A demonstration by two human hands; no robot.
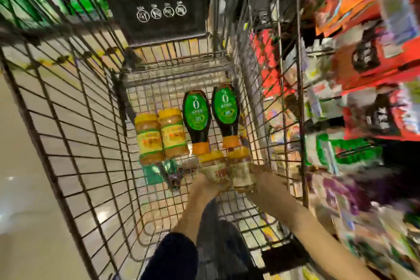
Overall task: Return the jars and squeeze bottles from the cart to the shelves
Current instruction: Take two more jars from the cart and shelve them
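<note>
Inside the wire cart (75,134) two yellow-lidded jars (160,135) lie side by side on the floor grid. To their right lie two dark squeeze bottles (210,116) with green labels and orange caps. Nearer to me, my left hand (204,185) grips one yellow-lidded jar (214,169). Beside it my right hand (264,179) grips a second jar (241,171). Both held jars sit just above the cart floor, touching each other. The picture is blurred by motion.
Shelves (363,75) packed with red, orange and green packets run along the right of the cart. A black child-seat flap (159,11) closes the far end. A green tag (154,173) lies under the jars. Pale tiled floor is at left.
</note>
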